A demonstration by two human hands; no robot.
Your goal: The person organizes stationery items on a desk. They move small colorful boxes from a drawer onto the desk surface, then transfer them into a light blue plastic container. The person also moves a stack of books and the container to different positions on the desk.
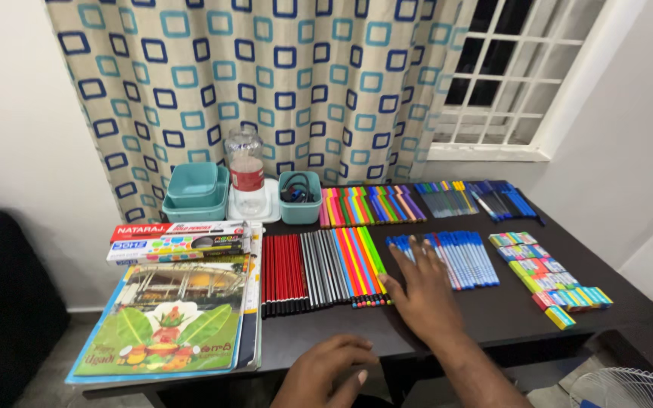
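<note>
While dark worktop [493,317] carries stationery sorted by kind in neat rows, easy to count, my right hand [423,293] lies flat, fingers spread, holding nothing, fingertips touching blue pens [455,257], thumb near neon pencils [363,264]. Left hand [326,374] loosely curled at front edge, empty. Big leaf-pictured book [168,321] overhangs left end; long red-and-white pencil boxes [179,240] stacked above it. Red pencils [281,273], grey pencils [325,266] side by side. Small bright eraser packs [549,276] staggered at right.
</note>
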